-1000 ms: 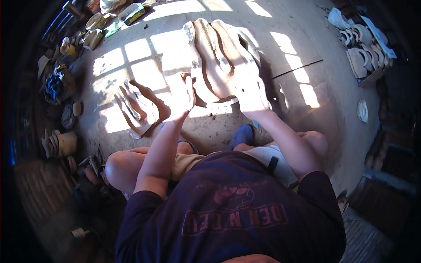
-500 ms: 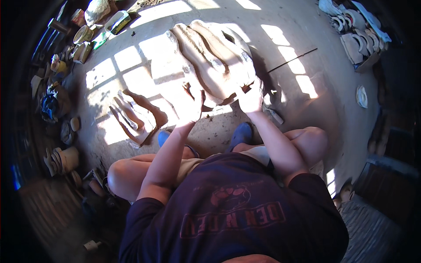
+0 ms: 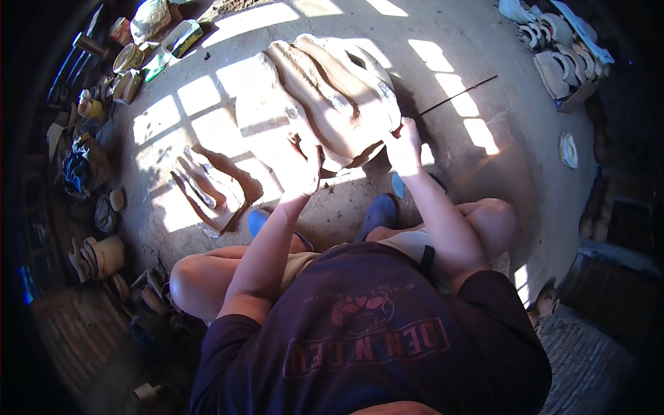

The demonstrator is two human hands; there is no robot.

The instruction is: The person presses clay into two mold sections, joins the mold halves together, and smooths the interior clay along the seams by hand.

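Observation:
A large, pale, thick slab-like piece [image 3: 335,111] with wavy channels lies on the sunlit floor ahead of me. My right hand [image 3: 407,145] has its fingers curled on its near right edge, with a small dark gap under that edge. My left hand [image 3: 302,166] is at its near left edge; glare washes out the fingers and hides how they hold. A smaller wavy piece [image 3: 207,187] of similar make lies apart to the left.
Containers [image 3: 126,66] and odd items line the left side. Curved pale pieces [image 3: 564,66] are piled at the far right. A thin dark rod [image 3: 460,93] lies right of the large piece. My blue clogs [image 3: 379,214] and bent knees are just below it.
The large piece has turned a little, shifting leftward. My right hand has shifted up and right along its edge to a curled hold. The whole view has drifted slightly.

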